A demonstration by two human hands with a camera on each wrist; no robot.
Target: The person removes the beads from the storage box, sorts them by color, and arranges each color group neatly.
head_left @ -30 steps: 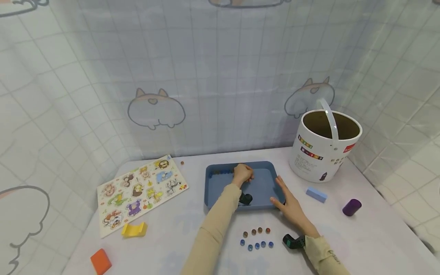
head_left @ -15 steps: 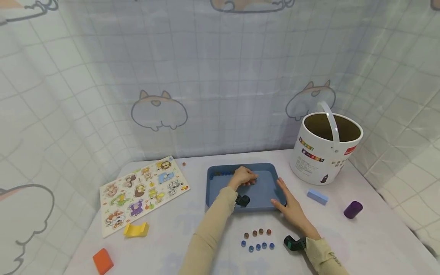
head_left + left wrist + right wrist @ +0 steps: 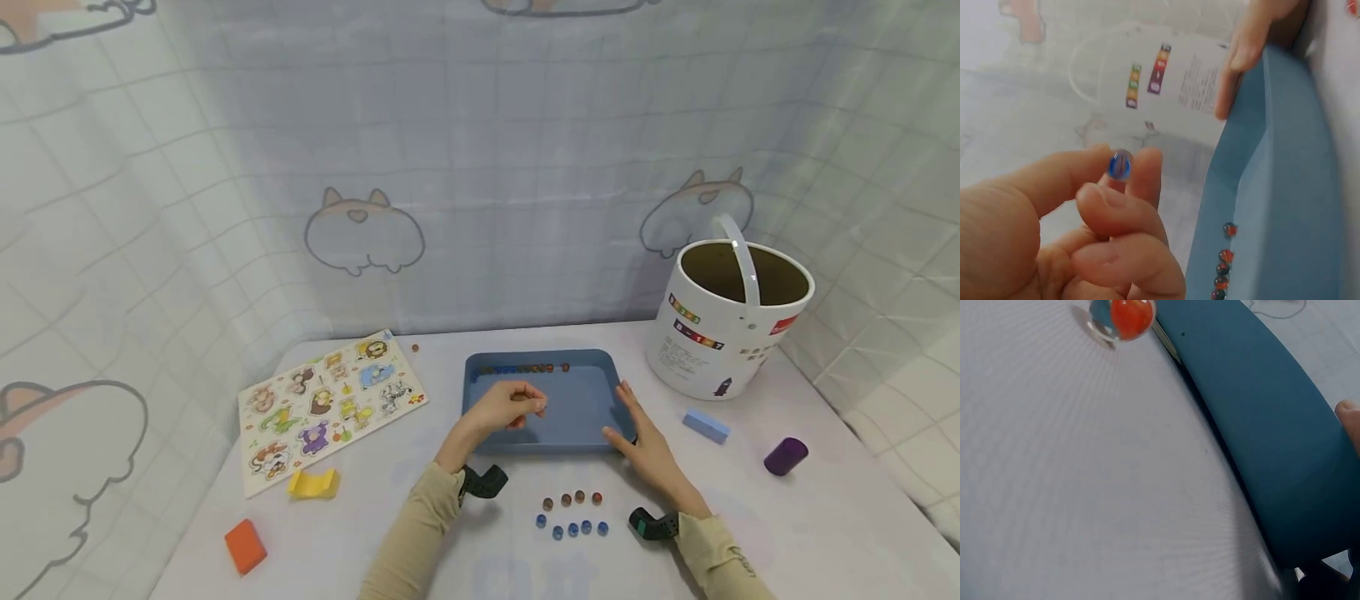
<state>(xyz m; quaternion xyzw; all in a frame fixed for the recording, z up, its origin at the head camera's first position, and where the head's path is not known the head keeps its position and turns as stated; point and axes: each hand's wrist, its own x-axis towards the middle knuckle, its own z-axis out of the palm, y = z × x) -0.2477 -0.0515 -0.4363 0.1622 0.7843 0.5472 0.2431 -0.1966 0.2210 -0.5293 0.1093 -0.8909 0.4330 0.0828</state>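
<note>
A blue marble [image 3: 1120, 165] is pinched between the fingertips of my left hand [image 3: 501, 407], which hovers over the left part of a blue tray [image 3: 581, 412]. Along the tray's far wall runs a row of blue and brown-orange marbles [image 3: 513, 369], with one orange marble [image 3: 566, 367] slightly apart at its right end. My right hand [image 3: 654, 457] rests at the tray's near right corner, fingers extended along the rim and thumb spread. Before the tray, several brown-red marbles [image 3: 566, 500] and several blue marbles [image 3: 573, 529] lie on the table in two rough rows.
At the back right stands a white bucket [image 3: 720, 333] with a handle. A light blue block [image 3: 706, 426] and a purple cylinder [image 3: 786, 457] lie before it. On the left are an animal puzzle board [image 3: 330, 408], a yellow block [image 3: 313, 484], an orange block [image 3: 245, 546] and a stray marble [image 3: 415, 347].
My left hand has drawn back from the tray's far side toward the near left, uncovering the marbles along the far wall. The right hand keeps its place at the tray's corner.
</note>
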